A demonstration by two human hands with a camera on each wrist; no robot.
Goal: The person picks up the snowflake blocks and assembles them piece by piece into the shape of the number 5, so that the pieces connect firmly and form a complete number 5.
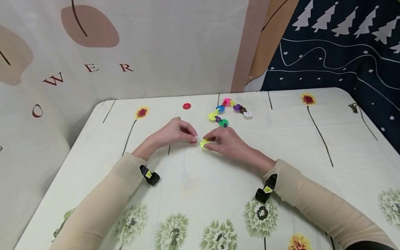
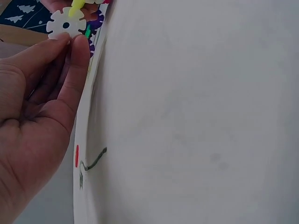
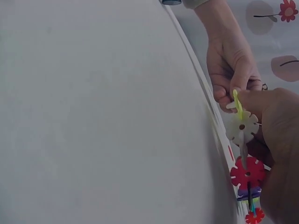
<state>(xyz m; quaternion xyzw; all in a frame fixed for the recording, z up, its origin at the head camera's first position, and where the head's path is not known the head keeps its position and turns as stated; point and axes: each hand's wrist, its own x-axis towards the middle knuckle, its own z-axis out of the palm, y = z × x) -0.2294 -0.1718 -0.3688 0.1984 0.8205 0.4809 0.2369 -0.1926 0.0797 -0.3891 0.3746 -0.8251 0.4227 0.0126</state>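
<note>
My left hand point(image 1: 175, 133) pinches a white notched disc point(image 2: 65, 23) by its edge between thumb and fingertips. Against that disc, a yellow notched disc point(image 1: 203, 143) stands nearly edge-on in the left wrist view. Thumb and fingers of my right hand point(image 1: 229, 143) grip the yellow disc from the other side. A white disc point(image 3: 242, 127) and a red disc point(image 3: 247, 172) show beside my right fingers in the right wrist view. Just beyond the right hand, a curved chain of joined coloured discs point(image 1: 220, 109) lies on the table. Part of it is hidden behind that hand.
A loose red disc point(image 1: 186, 106) lies toward the back of the table, left of the chain. A flower-printed cloth covers the table point(image 1: 187, 194). Printed hangings point(image 1: 175, 45) rise behind its back edge.
</note>
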